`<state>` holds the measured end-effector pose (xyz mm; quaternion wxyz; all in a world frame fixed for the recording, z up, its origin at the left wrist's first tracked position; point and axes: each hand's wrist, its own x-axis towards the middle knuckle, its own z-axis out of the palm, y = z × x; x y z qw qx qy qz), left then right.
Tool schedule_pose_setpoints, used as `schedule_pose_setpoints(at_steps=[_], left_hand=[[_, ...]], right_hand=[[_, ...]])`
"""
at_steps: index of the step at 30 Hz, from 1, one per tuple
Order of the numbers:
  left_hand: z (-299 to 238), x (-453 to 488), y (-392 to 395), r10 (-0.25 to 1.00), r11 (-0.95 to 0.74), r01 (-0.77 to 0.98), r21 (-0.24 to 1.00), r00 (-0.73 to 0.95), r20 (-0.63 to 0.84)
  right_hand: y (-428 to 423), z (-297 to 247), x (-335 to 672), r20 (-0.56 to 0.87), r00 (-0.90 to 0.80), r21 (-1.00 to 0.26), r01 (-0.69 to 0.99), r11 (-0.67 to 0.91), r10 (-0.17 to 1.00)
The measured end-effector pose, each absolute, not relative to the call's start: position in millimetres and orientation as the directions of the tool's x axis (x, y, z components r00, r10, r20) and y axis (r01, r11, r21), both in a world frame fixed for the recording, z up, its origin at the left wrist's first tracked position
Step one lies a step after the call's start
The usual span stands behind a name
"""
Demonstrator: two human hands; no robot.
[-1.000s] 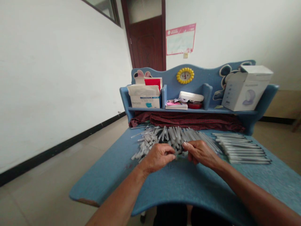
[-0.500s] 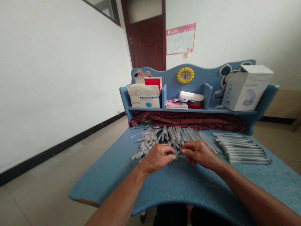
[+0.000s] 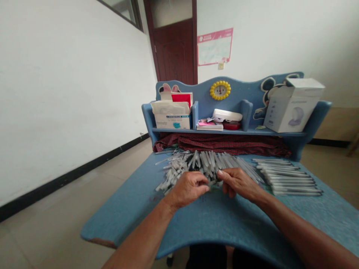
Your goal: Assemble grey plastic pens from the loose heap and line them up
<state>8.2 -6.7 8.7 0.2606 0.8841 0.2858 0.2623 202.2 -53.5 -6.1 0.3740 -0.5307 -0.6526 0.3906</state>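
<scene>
Pen parts (image 3: 206,160), head view: how far along?

Partway, I'd judge: a row of pens (image 3: 294,183) lies aligned at right; the heaped parts just beyond the hands look left to do.

Hands?

Left hand (image 3: 192,187) curled, right hand (image 3: 236,182) thumb near forefinger; whether either pinches anything, I cannot tell. Since half a second ago, the right has edged away from the left.

The left hand (image 3: 187,189) and the right hand (image 3: 241,183) are brought close, fingertips turned toward each other, with a small gap between them. The fingers (image 3: 199,177) of both are curled, and some are partly hidden. The left forearm (image 3: 146,231) is angled inward from the lower left, the right forearm (image 3: 300,228) from the lower right; both are bared. The legs (image 3: 207,257), clad in black, are partly seen below.
</scene>
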Motion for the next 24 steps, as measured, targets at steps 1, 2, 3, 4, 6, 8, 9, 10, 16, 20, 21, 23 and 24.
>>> schedule_pose_setpoints(at_steps=[1, 2, 3, 4, 6, 8, 9, 10, 16, 20, 21, 23, 24], left_hand=[[8, 8, -6, 0.646, -0.699, 0.371, 0.611, 0.695, 0.317], [7, 8, -6, 0.648, -0.698, 0.373, 0.612, 0.693, 0.317], [7, 8, -6, 0.649, -0.697, 0.373, 0.612, 0.692, 0.316], [6, 8, -6, 0.647, -0.699, 0.373, 0.610, 0.694, 0.317], [5, 7, -5, 0.636, -0.713, 0.372, 0.595, 0.701, 0.323], [4, 7, -6, 0.618, -0.740, 0.382, 0.554, 0.712, 0.334], [4, 7, -6, 0.608, -0.756, 0.392, 0.524, 0.717, 0.341], [4, 8, -7, 0.598, -0.774, 0.405, 0.487, 0.721, 0.350], [-1, 13, -12, 0.508, -0.855, 0.489, 0.169, 0.729, 0.458], [-7, 17, -12, 0.450, -0.853, 0.522, 0.004, 0.731, 0.513], [-7, 17, -12, 0.446, -0.849, 0.529, -0.014, 0.729, 0.519], [-7, 17, -11, 0.455, -0.834, 0.550, -0.037, 0.725, 0.517], [-6, 17, -10, 0.461, -0.829, 0.557, -0.040, 0.723, 0.515]], right_hand=[[-53, -6, 202, 0.082, -0.161, -0.913, 0.383, 0.139, 0.983], [-53, -5, 202, 0.089, -0.169, -0.921, 0.362, 0.146, 0.982], [-53, -6, 202, 0.093, -0.178, -0.928, 0.342, 0.150, 0.980], [-53, -6, 201, 0.093, -0.186, -0.932, 0.328, 0.151, 0.978], [-53, -8, 199, 0.087, -0.175, -0.933, 0.329, 0.142, 0.981], [-53, -10, 197, 0.077, -0.156, -0.924, 0.359, 0.129, 0.985], [-53, -10, 196, 0.070, -0.146, -0.918, 0.377, 0.121, 0.987], [-54, -10, 195, 0.061, -0.138, -0.913, 0.393, 0.111, 0.989], [-53, -8, 193, -0.058, -0.064, -0.938, 0.344, -0.033, 0.996], [-51, -5, 193, -0.078, -0.036, -0.956, 0.285, -0.064, 0.996], [-50, -4, 194, -0.070, -0.031, -0.958, 0.281, -0.059, 0.997], [-49, -2, 196, -0.049, -0.017, -0.962, 0.271, -0.042, 0.999], [-48, -1, 198, -0.037, -0.009, -0.963, 0.268, -0.033, 0.999]])
